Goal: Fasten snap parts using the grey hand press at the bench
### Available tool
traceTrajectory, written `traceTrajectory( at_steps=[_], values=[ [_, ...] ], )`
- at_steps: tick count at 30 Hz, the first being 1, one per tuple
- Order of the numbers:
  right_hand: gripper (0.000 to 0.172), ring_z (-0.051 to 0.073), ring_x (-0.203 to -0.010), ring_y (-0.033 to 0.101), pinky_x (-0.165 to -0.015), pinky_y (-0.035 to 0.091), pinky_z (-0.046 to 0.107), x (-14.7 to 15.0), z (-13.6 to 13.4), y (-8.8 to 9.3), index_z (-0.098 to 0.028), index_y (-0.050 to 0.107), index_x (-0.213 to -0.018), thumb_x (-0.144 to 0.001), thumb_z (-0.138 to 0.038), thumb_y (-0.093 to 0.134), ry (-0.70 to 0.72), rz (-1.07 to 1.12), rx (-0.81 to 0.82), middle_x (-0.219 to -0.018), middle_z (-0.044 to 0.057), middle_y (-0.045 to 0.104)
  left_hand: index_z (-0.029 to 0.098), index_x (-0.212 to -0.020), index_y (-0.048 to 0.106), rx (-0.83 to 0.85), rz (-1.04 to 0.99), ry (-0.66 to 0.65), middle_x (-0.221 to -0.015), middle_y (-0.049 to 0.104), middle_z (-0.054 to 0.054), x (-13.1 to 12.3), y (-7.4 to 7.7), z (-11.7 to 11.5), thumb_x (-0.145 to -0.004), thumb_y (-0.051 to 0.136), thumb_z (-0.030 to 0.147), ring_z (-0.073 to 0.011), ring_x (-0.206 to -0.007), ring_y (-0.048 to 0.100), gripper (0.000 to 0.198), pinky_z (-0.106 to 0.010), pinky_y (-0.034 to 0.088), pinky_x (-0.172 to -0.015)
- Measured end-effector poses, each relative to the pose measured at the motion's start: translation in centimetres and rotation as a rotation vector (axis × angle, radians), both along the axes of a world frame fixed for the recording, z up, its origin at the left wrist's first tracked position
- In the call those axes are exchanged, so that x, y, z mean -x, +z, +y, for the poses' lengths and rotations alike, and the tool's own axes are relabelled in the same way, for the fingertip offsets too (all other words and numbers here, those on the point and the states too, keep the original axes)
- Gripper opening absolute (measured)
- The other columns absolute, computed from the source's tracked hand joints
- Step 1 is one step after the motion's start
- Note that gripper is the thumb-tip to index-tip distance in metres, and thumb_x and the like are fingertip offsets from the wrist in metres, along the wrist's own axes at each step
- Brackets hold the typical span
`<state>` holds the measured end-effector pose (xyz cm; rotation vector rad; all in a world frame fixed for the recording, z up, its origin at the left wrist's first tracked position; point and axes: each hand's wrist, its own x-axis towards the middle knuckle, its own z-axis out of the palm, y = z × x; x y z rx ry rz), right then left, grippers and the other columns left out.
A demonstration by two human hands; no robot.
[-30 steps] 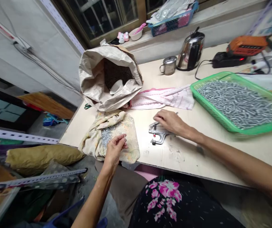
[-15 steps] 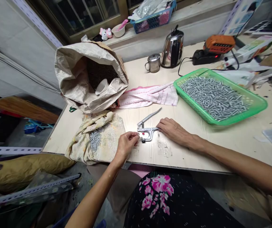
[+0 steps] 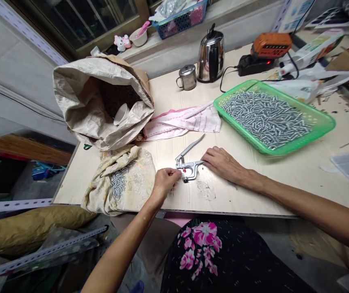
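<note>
Grey metal hand pliers with a spring and a red tip, like snap-fastener pliers [image 3: 196,164], lie on the wooden table, their handles apart. My right hand [image 3: 221,162] rests on the table, its fingers closed on the end of the lower handle. Thumb and forefinger of my left hand [image 3: 164,181] are pinched together right at the pliers' jaws; whatever is between them is too small to make out. To the left, small silver metal pins [image 3: 118,185] sit in a pile on a crumpled yellowish cloth [image 3: 142,171].
A green plastic basket [image 3: 325,118] full of similar silver pins [image 3: 266,118] stands at right. Behind are a pink-white towel [image 3: 186,122], a metal mug [image 3: 188,78], a kettle [image 3: 210,57] and an orange battery [image 3: 270,45]. A big open sack [image 3: 79,118] holds a white cup [image 3: 121,114].
My left hand has moved slightly right, its fingertips now closer to the pliers' jaws. My right hand keeps its hold on the handle. The camera view has shifted a little.
</note>
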<state>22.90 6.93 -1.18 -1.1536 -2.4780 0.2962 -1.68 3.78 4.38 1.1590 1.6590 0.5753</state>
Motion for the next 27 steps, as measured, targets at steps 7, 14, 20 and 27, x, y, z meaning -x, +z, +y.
traceTrajectory(
  at_steps=[7, 14, 20, 27],
  values=[
    [0.023, 0.022, -0.088, 0.045, -0.074, 0.033, 0.034, 0.9, -0.5, -0.5, -0.019, 0.064, -0.106, -0.099, -0.018, 0.042, -0.044, 0.058, -0.005, -0.095, 0.009, 0.059, 0.017, -0.050, 0.053, 0.127, -0.049, -0.055, -0.042, 0.041, 0.005, -0.6, -0.2, 1.0, -0.066, 0.070, 0.042, -0.0040, -0.033, 0.031, 0.035, -0.020, 0.018, -0.035],
    [0.024, 0.023, -0.087, 0.042, -0.075, 0.034, 0.035, 1.2, -1.2, -0.7, -0.016, 0.063, -0.101, -0.100, -0.014, 0.038, -0.050, 0.084, -0.087, -0.095, 0.010, 0.058, 0.017, -0.054, 0.053, 0.164, -0.083, -0.008, -0.045, 0.047, 0.005, -1.7, 0.2, 0.6, -0.064, 0.074, 0.041, -0.0042, -0.031, 0.033, 0.033, -0.020, 0.018, -0.033],
    [0.027, 0.025, -0.089, 0.042, -0.076, 0.035, 0.038, 1.1, -1.7, -0.4, -0.016, 0.063, -0.105, -0.100, -0.015, 0.036, -0.082, 0.060, -0.176, -0.098, 0.012, 0.060, 0.014, -0.067, 0.062, 0.050, -0.072, 0.027, -0.047, 0.045, 0.007, -1.8, 0.0, -0.2, -0.068, 0.069, 0.042, -0.0045, -0.033, 0.035, 0.029, -0.019, 0.023, -0.033],
    [0.025, 0.025, -0.089, 0.044, -0.075, 0.034, 0.038, 1.1, -1.8, -0.5, -0.019, 0.063, -0.106, -0.100, -0.014, 0.039, -0.085, 0.059, -0.176, -0.099, 0.011, 0.060, 0.016, -0.063, 0.058, 0.063, -0.048, 0.036, -0.046, 0.046, 0.007, -1.9, -0.4, -0.3, -0.070, 0.067, 0.041, -0.0057, -0.030, 0.037, 0.027, -0.019, 0.025, -0.031]
  ],
)
